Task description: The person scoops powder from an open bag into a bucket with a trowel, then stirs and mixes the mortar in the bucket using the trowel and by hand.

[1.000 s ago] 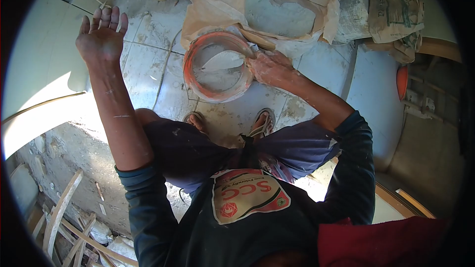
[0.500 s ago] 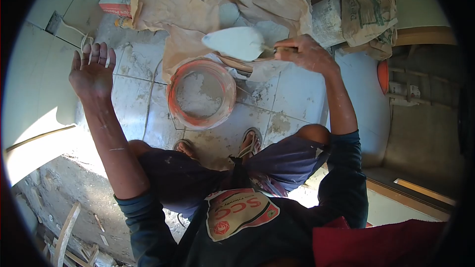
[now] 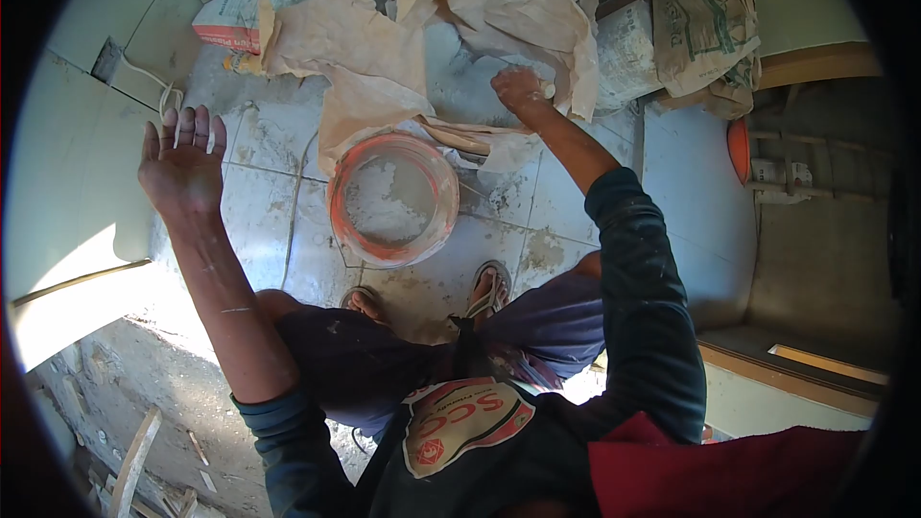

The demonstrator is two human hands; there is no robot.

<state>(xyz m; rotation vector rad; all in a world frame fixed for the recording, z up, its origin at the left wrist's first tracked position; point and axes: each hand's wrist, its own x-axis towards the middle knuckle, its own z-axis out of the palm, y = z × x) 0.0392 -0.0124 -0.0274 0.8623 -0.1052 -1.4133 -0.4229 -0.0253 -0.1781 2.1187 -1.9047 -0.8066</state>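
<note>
My right hand (image 3: 521, 91) is closed around the handle of a trowel (image 3: 548, 89), reaching into a torn-open brown paper bag (image 3: 360, 43). Pale powder (image 3: 451, 72) lies in the bag, and the trowel's blade is hidden by my hand and the powder. Below the bag, a round orange bucket (image 3: 448, 194) stands on the tiles, its rim smeared with dried plaster; whitish powder and what looks like grey wet material show inside it. My left hand (image 3: 185, 168) is raised palm up at the left, fingers stretched, holding nothing.
Printed sacks stand at the back left (image 3: 230, 19) and back right (image 3: 710, 34). A thin cord (image 3: 295, 192) runs over the tiled floor left of the bucket. Wood scraps (image 3: 134, 460) lie at the lower left. My sandalled feet are just below the bucket.
My right hand has moved left and forward into the paper bag, carrying the trowel from above down to the powder. My left hand has stayed almost still.
</note>
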